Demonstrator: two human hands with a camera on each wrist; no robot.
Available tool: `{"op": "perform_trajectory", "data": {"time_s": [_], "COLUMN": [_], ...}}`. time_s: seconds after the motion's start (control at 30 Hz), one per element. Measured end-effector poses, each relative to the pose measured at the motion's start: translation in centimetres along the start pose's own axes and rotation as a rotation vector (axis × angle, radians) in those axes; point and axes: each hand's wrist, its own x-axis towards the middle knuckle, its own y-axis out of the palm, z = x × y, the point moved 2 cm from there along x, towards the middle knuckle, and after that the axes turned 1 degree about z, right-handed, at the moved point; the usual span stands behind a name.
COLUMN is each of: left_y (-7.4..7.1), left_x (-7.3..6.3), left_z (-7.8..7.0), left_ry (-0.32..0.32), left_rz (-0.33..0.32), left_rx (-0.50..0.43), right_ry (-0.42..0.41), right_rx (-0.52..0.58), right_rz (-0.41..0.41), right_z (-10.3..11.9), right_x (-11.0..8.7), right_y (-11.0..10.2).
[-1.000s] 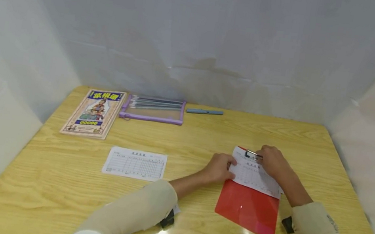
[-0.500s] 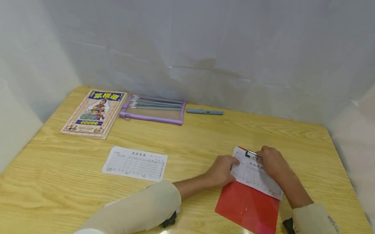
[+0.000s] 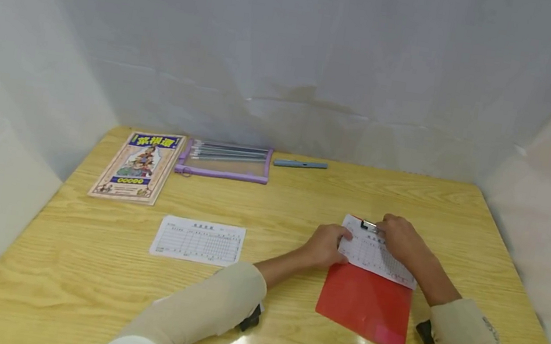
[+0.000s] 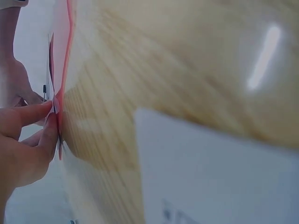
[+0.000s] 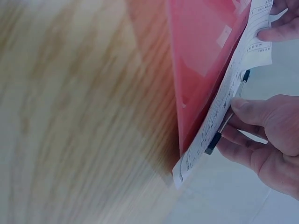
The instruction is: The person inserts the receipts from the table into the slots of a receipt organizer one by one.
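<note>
On the right of the table lies a red clipboard (image 3: 365,305) with a printed form (image 3: 374,257) over its top half. My left hand (image 3: 324,246) pinches the form's left edge between thumb and fingers, beside the board's upper left. At the top, my right hand (image 3: 402,238) grips the metal clip (image 3: 369,226). In the right wrist view, its thumb and fingers close round the wire lever of the clip (image 5: 225,120), which has black ends. That view also shows the form (image 5: 218,107) curving slightly away from the red board (image 5: 198,60).
Another printed form (image 3: 198,241) lies left of centre, and more white paper shows under the left forearm. Toward the back are a comic-style booklet (image 3: 137,167), a purple-edged zip pouch (image 3: 222,174) with pens and a blue pen (image 3: 300,164). White sheeting walls surround the table.
The form has shifted slightly up and right on the clipboard, its lower edge now a little higher. My left hand has adjusted its hold at the edge; the right hand stays at the clip.
</note>
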Motion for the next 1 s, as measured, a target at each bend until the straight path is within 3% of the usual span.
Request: {"op": "perform_trajectory", "data": {"time_s": [0.8,1.0], "left_y": [-0.27,-0.22], "left_x": [0.66,0.68], "left_z": [0.44,0.46], "left_ry": [-0.057,-0.045], "left_rz": [0.026,0.032], "left_rx": [-0.062,-0.063], "right_ry": [-0.001,0.005], "right_rx": [-0.005,-0.003], "right_rz": [0.016,0.015], "right_z": [0.10,0.02], "right_x": [0.04,0.08], "right_y": [-0.08,0.10]}}
